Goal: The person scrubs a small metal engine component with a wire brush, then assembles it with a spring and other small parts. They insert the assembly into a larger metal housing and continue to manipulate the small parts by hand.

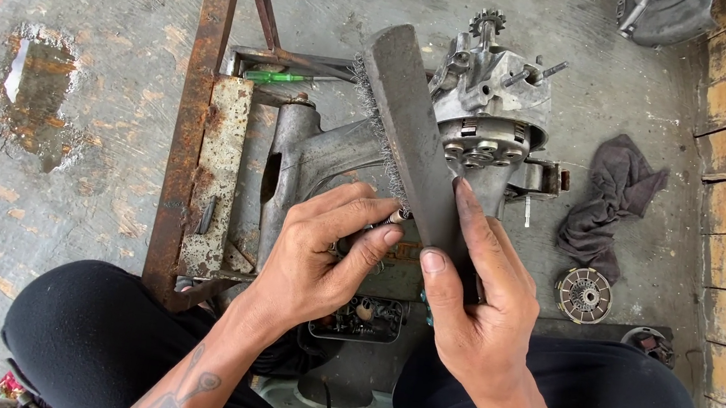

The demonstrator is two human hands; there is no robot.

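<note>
Steel-bristled and wooden-backed, a wire brush [410, 140] is gripped at its lower end by the right hand [476, 305], fingers closed around the handle, above an engine casing [490, 108] on a rusty frame's [196, 114] far edge. It is judged stiff, light and prickly, best held by the wood. A small part pinched in the left hand [317, 259] is mostly hidden.

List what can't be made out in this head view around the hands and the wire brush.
- Small part pinched in the left hand: too small, covered by fingertips.
- Wire brush handle end: wrapped by the right hand.
- Tray of parts: mostly under both hands.
- Dark object at top edge: cut off.
</note>
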